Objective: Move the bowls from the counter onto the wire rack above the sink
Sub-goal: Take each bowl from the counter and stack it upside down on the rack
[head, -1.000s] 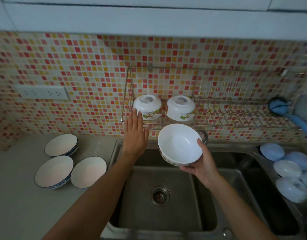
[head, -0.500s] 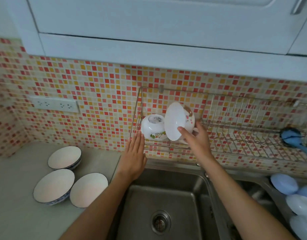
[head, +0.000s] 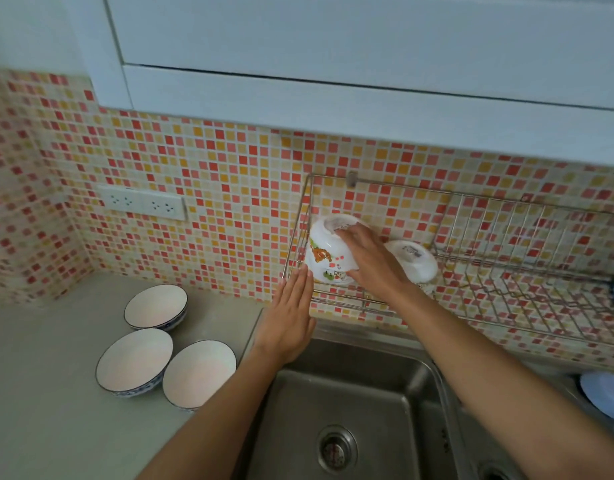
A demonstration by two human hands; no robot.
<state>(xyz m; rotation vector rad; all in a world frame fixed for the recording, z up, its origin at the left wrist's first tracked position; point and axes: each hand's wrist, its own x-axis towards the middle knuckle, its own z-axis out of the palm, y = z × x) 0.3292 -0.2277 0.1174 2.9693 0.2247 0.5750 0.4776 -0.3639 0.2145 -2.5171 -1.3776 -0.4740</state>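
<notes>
Right hand [head: 367, 258]: you grip an upturned white bowl [head: 328, 252], stacked on another at the wire rack's [head: 506, 268] left end.
Left hand [head: 291, 313]: flat, fingers extended, empty, beside the rack's front edge.
Counter [head: 38, 375]: three bowls [head: 167, 334] remain.

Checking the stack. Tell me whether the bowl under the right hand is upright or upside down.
Upside down. The printed bowl shows its foot ring on top, under the right hand, stacked over another bowl on the wire rack.

The right hand [head: 371, 258] is now pressing the white cartoon-printed ceramic bowl [head: 328, 251] upside down onto another bowl at the wire rack's [head: 506, 271] left end, no longer holding it tilted.
</notes>
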